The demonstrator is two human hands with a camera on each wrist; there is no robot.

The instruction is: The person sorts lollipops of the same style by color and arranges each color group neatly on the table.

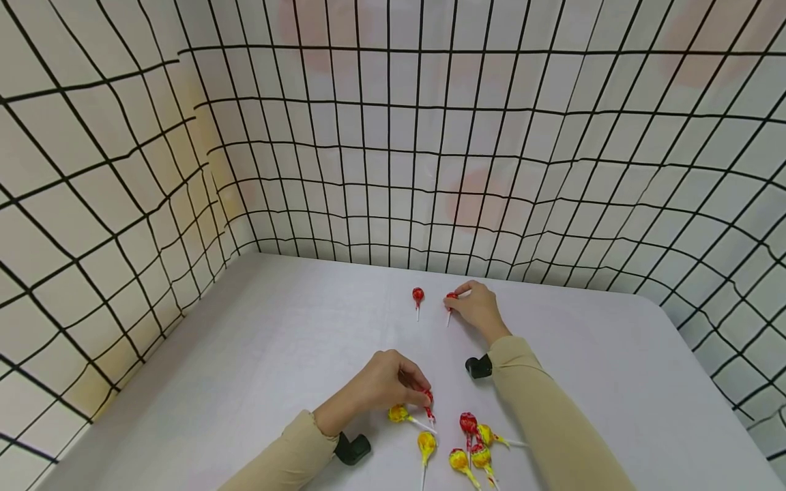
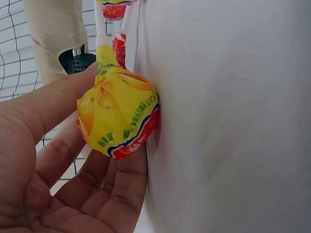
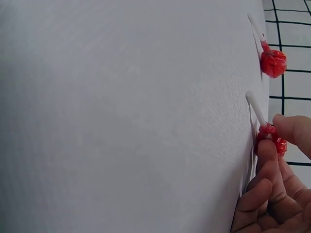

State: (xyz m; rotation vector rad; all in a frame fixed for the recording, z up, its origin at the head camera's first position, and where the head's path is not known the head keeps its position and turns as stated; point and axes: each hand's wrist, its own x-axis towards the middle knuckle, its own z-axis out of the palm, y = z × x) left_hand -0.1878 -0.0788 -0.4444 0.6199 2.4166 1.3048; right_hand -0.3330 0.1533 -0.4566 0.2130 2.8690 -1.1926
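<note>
My right hand (image 1: 480,308) pinches a red-wrapped lollipop (image 3: 281,144) at the far side of the table, its white stick pointing back toward me. To its left lies another red lollipop (image 1: 418,294), with its stick the same way. Nearer to me, my left hand (image 1: 393,380) holds a red lollipop (image 1: 429,402) between thumb and fingers, its head partly hidden by them. A yellow lollipop (image 2: 119,111) lies just below that hand and covers part of the fingers in the left wrist view. Another yellow lollipop (image 1: 426,444) is closer to me.
Right of the left hand, a loose cluster holds a red lollipop (image 1: 468,423) and several yellow ones (image 1: 458,459), some overlapping. White cloth covers the table (image 1: 295,320). A black grid on white sheeting (image 1: 381,170) rises along the back and sides. Dark wrist cameras (image 1: 353,450) hang under both sleeves.
</note>
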